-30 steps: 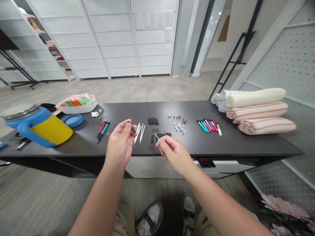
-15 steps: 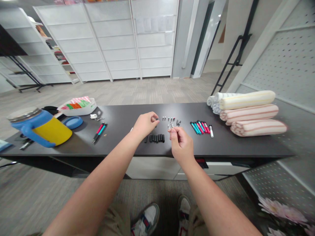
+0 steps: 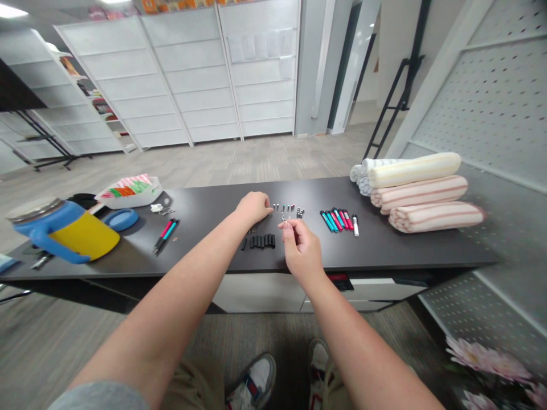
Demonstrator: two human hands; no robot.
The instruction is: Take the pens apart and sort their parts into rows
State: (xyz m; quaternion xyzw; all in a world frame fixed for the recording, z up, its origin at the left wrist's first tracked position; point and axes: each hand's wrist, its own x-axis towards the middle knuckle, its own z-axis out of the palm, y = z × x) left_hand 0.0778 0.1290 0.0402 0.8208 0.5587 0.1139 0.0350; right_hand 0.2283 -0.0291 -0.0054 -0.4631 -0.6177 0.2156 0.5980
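My left hand [image 3: 253,206] reaches over the dark table [image 3: 213,250], fingers curled down beside a row of tiny metal and black pen parts [image 3: 285,207]. What its fingertips hold is hidden. My right hand [image 3: 299,247] hovers above the front edge, pinching a small thin silvery piece at its fingertips. A row of short black pen barrels [image 3: 258,242] lies just left of the right hand. A group of teal and pink finished pens [image 3: 337,220] lies to the right, with one white pen beside them.
Two pens [image 3: 166,232] lie at centre left. A blue and yellow jug [image 3: 64,234], a blue lid [image 3: 121,218] and a white tray of coloured items [image 3: 130,192] stand at the left. Rolled striped towels [image 3: 421,193] fill the right end. My shoes [image 3: 273,378] show below.
My left hand has moved from in front of me out to the right, onto the table by the small parts. My right hand rose and shifted slightly right, still pinched. The view turned.
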